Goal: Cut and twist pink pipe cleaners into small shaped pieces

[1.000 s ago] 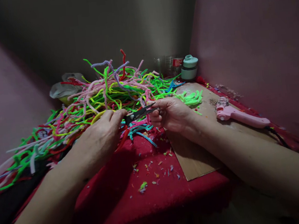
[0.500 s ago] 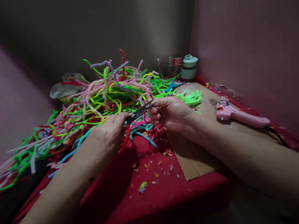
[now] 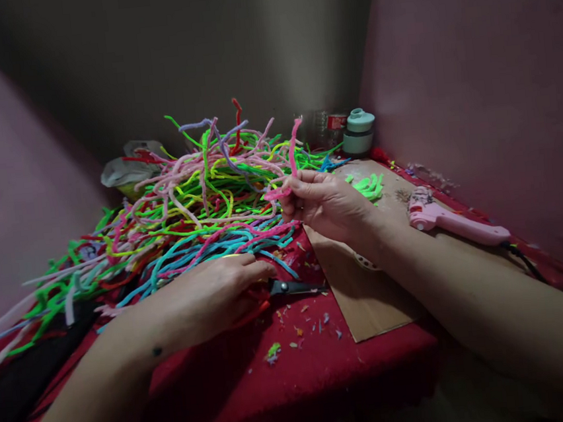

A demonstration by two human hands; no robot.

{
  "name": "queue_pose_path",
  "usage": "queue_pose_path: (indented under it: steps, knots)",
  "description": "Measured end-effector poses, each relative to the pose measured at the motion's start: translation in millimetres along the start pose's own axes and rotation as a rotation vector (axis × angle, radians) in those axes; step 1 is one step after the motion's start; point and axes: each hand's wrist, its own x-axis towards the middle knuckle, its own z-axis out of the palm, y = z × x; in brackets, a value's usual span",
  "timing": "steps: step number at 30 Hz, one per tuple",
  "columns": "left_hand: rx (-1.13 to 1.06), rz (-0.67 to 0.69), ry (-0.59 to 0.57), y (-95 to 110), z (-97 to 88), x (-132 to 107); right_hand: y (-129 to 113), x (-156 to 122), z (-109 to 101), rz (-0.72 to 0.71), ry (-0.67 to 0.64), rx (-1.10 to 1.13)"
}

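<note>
My left hand point(image 3: 219, 286) is closed on the red handles of a pair of scissors point(image 3: 293, 287). Their dark blades look shut and point right, low over the red cloth. Between the thumb and fingers of my right hand point(image 3: 327, 200) is a bent pink pipe cleaner point(image 3: 296, 144), one part standing up and another sticking out left. Behind both hands a big tangled heap of pipe cleaners point(image 3: 194, 186) spreads in green, pink, yellow, blue and red. A brown board point(image 3: 370, 308) lies beneath my right wrist and forearm.
A pink glue gun point(image 3: 457, 224) with a dark cord rests on the board's right side. Bright green pieces point(image 3: 369, 187) lie behind my right hand. At the back stand a mint-green bottle point(image 3: 358, 130) and a clear bottle with a red label. Small scraps dot the red cloth point(image 3: 322, 379).
My left hand has brought the scissors down towards me, away from my right fingertips. My right hand has turned, and the pink pipe cleaner now shows upright above its fingers.
</note>
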Motion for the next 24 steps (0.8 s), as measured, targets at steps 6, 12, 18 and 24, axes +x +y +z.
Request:
queue_pose_path:
  steps: [6,12,18,24]
  knots:
    - [-0.26,-0.215,0.128,7.6,-8.6,11.3,7.5,-4.2,3.5,0.037,-0.048,-0.021]
    - [-1.369,-0.472,0.433,8.1,4.4,25.2,21.3,-12.2,10.4,0.106,-0.177,-0.177]
    - [-1.849,-0.394,0.842,-1.2,10.6,31.0,24.9,-7.9,9.5,0.054,-0.032,0.06]
    - [-1.966,-0.254,0.938,-3.4,5.7,30.5,19.2,-11.4,9.5,0.139,-0.117,0.338]
